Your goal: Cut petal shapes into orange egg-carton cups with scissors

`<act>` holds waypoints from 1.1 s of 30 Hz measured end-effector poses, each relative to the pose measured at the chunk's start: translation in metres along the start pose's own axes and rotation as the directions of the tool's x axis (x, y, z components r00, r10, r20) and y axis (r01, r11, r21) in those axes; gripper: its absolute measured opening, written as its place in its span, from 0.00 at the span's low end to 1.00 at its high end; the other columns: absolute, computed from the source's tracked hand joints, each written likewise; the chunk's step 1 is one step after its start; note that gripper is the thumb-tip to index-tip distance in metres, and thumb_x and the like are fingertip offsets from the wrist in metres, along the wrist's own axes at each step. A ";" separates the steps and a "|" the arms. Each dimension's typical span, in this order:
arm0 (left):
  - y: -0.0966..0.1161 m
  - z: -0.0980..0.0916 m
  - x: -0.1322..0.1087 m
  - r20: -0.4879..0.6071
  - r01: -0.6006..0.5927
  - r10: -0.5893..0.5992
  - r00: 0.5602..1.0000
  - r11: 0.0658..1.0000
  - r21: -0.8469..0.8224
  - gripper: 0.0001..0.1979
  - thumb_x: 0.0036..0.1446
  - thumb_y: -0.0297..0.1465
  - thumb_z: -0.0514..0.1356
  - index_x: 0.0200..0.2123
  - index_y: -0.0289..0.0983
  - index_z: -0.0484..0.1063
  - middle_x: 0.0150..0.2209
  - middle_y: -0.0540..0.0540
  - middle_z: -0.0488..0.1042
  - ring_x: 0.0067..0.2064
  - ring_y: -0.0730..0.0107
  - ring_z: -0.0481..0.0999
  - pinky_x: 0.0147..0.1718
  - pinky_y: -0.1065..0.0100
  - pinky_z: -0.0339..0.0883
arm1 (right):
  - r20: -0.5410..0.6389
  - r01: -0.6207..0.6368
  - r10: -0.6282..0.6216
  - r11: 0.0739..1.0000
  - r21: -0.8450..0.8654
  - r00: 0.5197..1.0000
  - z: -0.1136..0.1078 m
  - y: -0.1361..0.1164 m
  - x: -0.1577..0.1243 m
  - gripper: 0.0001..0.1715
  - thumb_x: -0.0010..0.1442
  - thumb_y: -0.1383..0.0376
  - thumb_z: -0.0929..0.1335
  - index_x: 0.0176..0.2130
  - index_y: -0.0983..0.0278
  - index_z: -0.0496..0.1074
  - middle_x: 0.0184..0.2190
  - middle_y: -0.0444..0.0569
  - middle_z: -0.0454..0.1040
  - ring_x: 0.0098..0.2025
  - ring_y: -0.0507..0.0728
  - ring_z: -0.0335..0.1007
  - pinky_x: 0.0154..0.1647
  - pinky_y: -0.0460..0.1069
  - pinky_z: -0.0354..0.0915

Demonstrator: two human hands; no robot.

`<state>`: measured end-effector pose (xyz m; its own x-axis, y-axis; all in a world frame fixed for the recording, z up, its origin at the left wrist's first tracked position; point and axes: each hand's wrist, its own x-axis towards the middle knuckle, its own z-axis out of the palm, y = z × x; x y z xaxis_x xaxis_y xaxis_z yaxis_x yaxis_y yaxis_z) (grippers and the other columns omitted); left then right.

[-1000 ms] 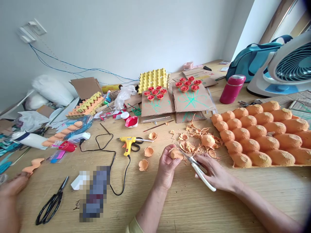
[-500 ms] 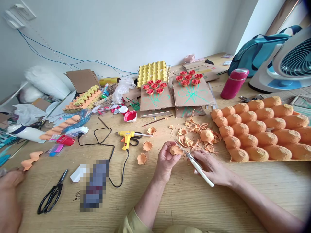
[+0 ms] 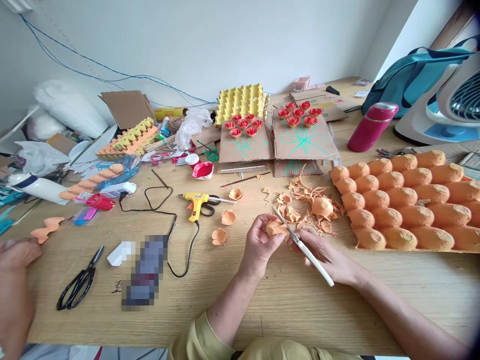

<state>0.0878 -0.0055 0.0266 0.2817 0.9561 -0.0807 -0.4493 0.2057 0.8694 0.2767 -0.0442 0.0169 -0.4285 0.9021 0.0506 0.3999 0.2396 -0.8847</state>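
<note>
My left hand [image 3: 261, 243] pinches an orange egg-carton cup [image 3: 275, 228] between thumb and fingers. White-handled scissors [image 3: 313, 260] are in my right hand [image 3: 324, 252], their metal blades at the cup's edge; the fingers under the handle are partly hidden. Just beyond lies a heap of orange carton scraps [image 3: 296, 212] with another cup [image 3: 321, 207] on it. To the left of my hands, several cut petal-edged cups [image 3: 219, 236] rest on the table. A large orange egg tray [image 3: 407, 217] lies upside down to the right.
A yellow glue gun [image 3: 195, 206] with a black cord and black-handled scissors [image 3: 79, 285] lie to the left. Another person's hand [image 3: 18, 252] is at the left edge near an orange carton strip [image 3: 47, 229]. Cardboard with red flowers [image 3: 305, 140], a pink bottle [image 3: 372, 127] and a fan stand behind.
The view has shifted slightly, tipping down to show the table's front edge. My hands still hold the cup and the scissors, with the cup turned a little.
</note>
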 end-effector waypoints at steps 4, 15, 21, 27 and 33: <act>0.000 0.001 -0.001 0.003 -0.008 0.008 1.000 1.000 0.002 0.18 0.47 0.28 0.71 0.42 0.38 0.71 0.37 0.49 0.74 0.39 0.71 0.71 0.43 0.68 0.65 | 0.002 -0.014 0.014 0.999 -0.031 1.000 0.001 0.003 -0.001 0.22 0.63 0.46 0.64 0.40 0.62 0.66 0.36 0.50 0.68 0.38 0.60 0.60 0.41 0.54 0.64; 0.004 0.006 -0.006 -0.029 -0.032 0.034 0.999 0.999 0.039 0.19 0.47 0.29 0.72 0.42 0.38 0.71 0.37 0.49 0.74 0.40 0.70 0.73 0.45 0.66 0.66 | -0.011 0.004 -0.004 1.000 0.007 1.000 0.000 -0.001 0.001 0.25 0.63 0.42 0.63 0.38 0.61 0.67 0.34 0.48 0.68 0.37 0.59 0.60 0.40 0.54 0.63; 0.006 0.007 -0.005 -0.047 -0.002 0.004 0.999 0.999 0.038 0.20 0.44 0.30 0.72 0.40 0.38 0.71 0.37 0.48 0.74 0.40 0.69 0.72 0.47 0.64 0.65 | -0.025 0.016 -0.016 1.000 0.012 1.000 0.000 -0.002 0.000 0.30 0.62 0.39 0.61 0.39 0.61 0.70 0.33 0.49 0.68 0.37 0.60 0.61 0.38 0.54 0.63; 0.011 0.008 -0.005 -0.027 0.022 -0.021 0.999 0.998 0.054 0.20 0.43 0.32 0.73 0.38 0.37 0.69 0.33 0.50 0.72 0.37 0.71 0.71 0.44 0.66 0.65 | 0.001 0.041 -0.041 0.999 -0.003 0.999 0.002 0.003 -0.002 0.27 0.64 0.41 0.61 0.40 0.61 0.67 0.35 0.49 0.68 0.38 0.59 0.61 0.39 0.53 0.63; 0.015 0.010 -0.004 -0.028 0.006 -0.004 1.000 0.996 0.084 0.20 0.43 0.30 0.73 0.38 0.37 0.70 0.33 0.50 0.73 0.36 0.72 0.72 0.43 0.68 0.66 | 0.011 0.040 -0.040 0.999 -0.013 0.999 0.000 0.001 -0.002 0.26 0.64 0.43 0.61 0.43 0.62 0.68 0.36 0.50 0.67 0.39 0.60 0.60 0.40 0.54 0.64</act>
<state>0.0882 -0.0083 0.0446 0.2599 0.9607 -0.0975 -0.3752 0.1935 0.9065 0.2774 -0.0455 0.0156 -0.4532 0.8878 0.0806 0.3926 0.2800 -0.8761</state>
